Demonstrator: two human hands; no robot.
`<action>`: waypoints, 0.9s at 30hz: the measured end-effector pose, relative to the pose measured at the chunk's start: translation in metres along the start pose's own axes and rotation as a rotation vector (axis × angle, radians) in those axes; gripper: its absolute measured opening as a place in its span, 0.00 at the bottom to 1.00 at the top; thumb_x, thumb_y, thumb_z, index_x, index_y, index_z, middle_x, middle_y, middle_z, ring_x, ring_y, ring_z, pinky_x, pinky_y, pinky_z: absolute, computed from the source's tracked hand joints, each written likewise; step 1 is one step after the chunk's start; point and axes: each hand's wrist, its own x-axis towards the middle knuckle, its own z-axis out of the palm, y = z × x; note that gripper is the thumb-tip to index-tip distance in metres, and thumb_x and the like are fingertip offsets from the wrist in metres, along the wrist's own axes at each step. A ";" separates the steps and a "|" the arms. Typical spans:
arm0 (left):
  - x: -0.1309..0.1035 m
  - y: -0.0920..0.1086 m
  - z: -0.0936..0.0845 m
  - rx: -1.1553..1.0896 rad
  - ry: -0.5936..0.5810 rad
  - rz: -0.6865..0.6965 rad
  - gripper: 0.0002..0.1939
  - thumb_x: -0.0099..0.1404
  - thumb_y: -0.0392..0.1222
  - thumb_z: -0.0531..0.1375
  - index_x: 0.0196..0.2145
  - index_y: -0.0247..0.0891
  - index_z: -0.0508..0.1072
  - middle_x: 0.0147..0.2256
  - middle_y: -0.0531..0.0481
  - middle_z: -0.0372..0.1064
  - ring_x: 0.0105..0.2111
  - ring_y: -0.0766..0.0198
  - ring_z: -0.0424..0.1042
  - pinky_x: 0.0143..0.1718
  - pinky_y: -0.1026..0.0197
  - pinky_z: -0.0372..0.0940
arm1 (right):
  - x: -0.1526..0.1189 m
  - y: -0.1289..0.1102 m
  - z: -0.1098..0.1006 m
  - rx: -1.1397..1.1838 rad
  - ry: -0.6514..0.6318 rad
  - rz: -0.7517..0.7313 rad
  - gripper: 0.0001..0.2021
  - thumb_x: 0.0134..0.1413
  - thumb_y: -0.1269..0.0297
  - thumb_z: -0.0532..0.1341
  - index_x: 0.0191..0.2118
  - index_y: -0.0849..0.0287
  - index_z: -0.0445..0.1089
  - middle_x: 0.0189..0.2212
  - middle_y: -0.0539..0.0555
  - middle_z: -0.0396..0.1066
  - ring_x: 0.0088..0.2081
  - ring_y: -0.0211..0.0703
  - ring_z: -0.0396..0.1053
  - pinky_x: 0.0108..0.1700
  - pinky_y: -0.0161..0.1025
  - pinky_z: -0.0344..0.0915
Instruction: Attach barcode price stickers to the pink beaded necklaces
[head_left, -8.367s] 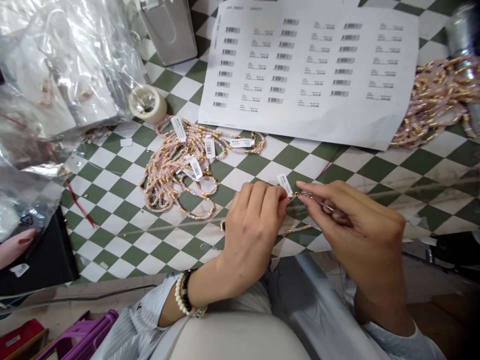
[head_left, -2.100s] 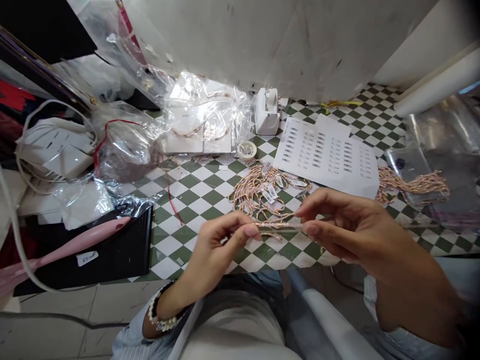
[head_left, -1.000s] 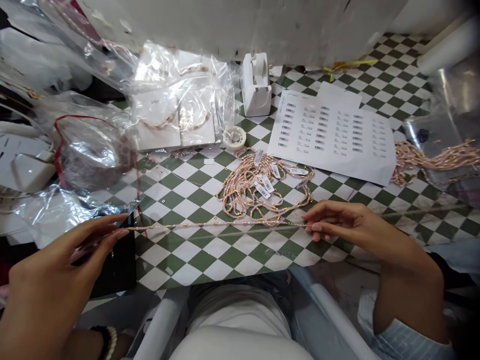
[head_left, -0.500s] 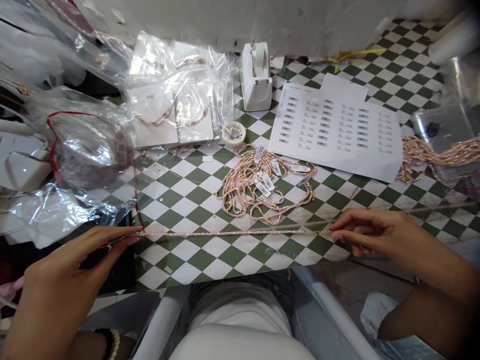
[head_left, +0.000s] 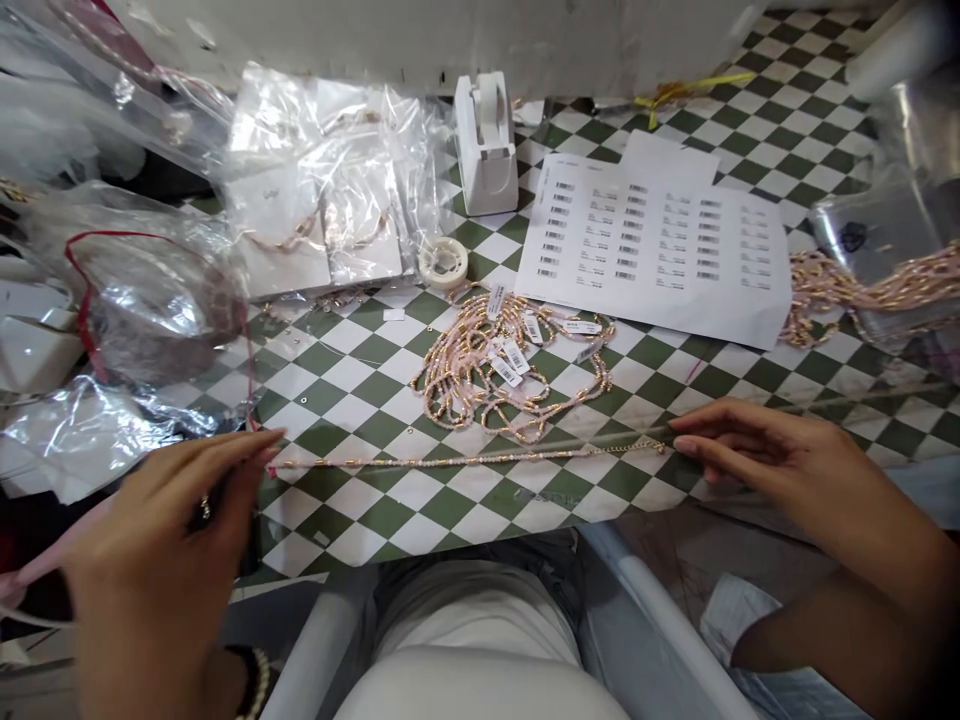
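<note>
Barcodes stand in columns on the paper sheet (head_left: 652, 245) and on white tags (head_left: 507, 371) among the beaded necklaces (head_left: 450, 375); the small print is illegible.

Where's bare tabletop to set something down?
Mostly bare: checkered tabletop between the bead strand and the near edge; another patch beyond the barcode sheet, right of the yellow tie. Crowded: left, plastic bags; centre, tagged necklace pile; right, bead bundle and clear sleeve.

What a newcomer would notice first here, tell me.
A thin beaded strand stretches across the checkered table between left hand and right hand. Beyond it lies a tangle of pink beads with white tags. Farther back, to the right, lies a barcode sheet.
</note>
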 end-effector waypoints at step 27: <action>0.189 0.166 0.128 0.424 -0.561 1.121 0.22 0.77 0.29 0.41 0.59 0.26 0.69 0.59 0.32 0.71 0.57 0.49 0.73 0.44 0.54 0.74 | 0.041 -0.073 0.034 1.349 -0.290 0.206 0.11 0.68 0.73 0.54 0.49 0.66 0.72 0.42 0.58 0.79 0.34 0.30 0.79 0.33 0.16 0.74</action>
